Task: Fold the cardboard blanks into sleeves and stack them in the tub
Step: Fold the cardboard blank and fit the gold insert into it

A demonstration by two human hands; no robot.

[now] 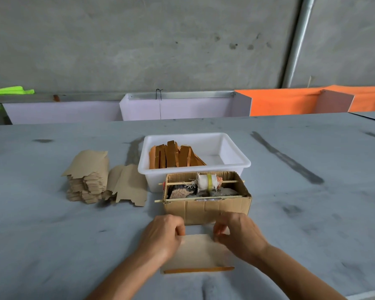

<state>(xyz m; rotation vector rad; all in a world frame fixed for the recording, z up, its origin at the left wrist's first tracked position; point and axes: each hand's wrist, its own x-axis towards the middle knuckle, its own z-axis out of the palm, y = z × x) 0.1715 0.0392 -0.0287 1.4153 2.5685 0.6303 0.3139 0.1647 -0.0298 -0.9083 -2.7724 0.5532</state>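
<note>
A tan cardboard blank (198,253) lies flat on the grey table in front of me, an orange strip along its near edge. My left hand (162,234) grips the blank's far left corner with curled fingers. At the far right corner, my right hand (236,233) pinches the edge. A white plastic tub (232,148) stands farther back at centre, with several folded orange-brown sleeves (173,156) leaning inside its left half. A stack of unfolded blanks (89,178) sits left of the tub, and a few loose blanks (128,185) lean against it.
A small open cardboard box (206,207) holding a cloth-wrapped roller on wooden sticks stands between the tub and my hands. Lilac and orange boards (279,102) line the table's far edge below a concrete wall. Dark smudges mark the tabletop.
</note>
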